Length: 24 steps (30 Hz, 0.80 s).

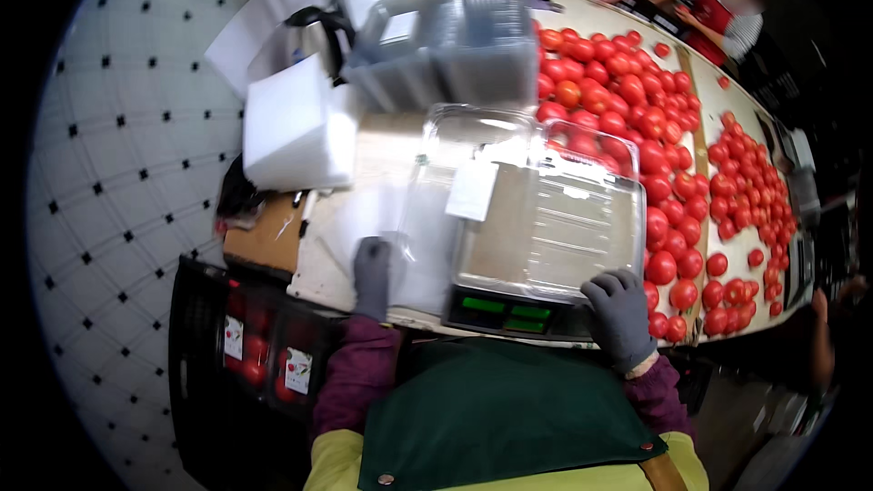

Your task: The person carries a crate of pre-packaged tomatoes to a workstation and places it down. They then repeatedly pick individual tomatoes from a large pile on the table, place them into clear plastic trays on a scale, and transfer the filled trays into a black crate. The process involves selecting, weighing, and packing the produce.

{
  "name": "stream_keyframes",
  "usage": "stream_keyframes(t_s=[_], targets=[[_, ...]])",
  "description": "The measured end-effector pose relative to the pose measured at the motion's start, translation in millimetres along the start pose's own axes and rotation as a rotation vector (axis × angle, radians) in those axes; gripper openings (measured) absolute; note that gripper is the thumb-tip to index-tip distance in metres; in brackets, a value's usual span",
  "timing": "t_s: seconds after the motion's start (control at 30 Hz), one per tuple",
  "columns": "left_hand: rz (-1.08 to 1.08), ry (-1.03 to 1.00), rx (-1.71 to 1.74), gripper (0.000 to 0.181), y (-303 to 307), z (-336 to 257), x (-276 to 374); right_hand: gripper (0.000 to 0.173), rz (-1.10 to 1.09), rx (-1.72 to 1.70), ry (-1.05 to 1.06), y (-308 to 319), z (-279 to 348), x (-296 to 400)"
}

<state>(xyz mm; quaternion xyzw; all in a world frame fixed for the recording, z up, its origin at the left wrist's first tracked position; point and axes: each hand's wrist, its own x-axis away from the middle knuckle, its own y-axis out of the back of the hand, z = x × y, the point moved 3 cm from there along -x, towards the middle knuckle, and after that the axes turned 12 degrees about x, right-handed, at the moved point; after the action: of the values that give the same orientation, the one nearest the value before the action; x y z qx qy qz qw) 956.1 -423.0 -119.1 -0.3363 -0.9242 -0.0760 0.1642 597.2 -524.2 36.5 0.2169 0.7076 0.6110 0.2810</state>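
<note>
A clear plastic clamshell container (586, 239) lies open on a weighing scale with green-lit displays (508, 314). A white label (472, 189) is on the container. My right hand (620, 317), in a grey glove, has its fingers curled over the container's front right corner; the thumb's grip is hidden. Left of the scale, my left hand (372, 276), also gloved, is curled at the edge of a thin white translucent sheet (426, 279) and appears to pinch it. That sheet is blurred and partly overlaps the container's left side.
Nested clear containers (443, 48) stand behind, beside a stack of white sheets (286, 129). Loose tomatoes (614, 95) cover the table's right side, split by a wooden strip (694, 129). A black crate (259, 354) holds packed tomatoes at left. Another person (709, 20) is across the table.
</note>
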Motion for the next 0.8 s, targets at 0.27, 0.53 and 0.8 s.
stream_keyframes(t_s=[0.27,0.53,0.8], targets=[[0.283,-0.891,-0.275,0.019,-128,-195,133,0.034,-0.079,-0.056,-0.184,-12,-48,32],[0.41,-0.926,-0.369,0.008,-162,-228,212,0.005,-0.227,-0.208,-0.003,-38,-70,38],[0.668,-0.719,-0.83,0.016,-290,-83,163,0.034,-0.251,-0.397,0.114,-21,-86,48]])
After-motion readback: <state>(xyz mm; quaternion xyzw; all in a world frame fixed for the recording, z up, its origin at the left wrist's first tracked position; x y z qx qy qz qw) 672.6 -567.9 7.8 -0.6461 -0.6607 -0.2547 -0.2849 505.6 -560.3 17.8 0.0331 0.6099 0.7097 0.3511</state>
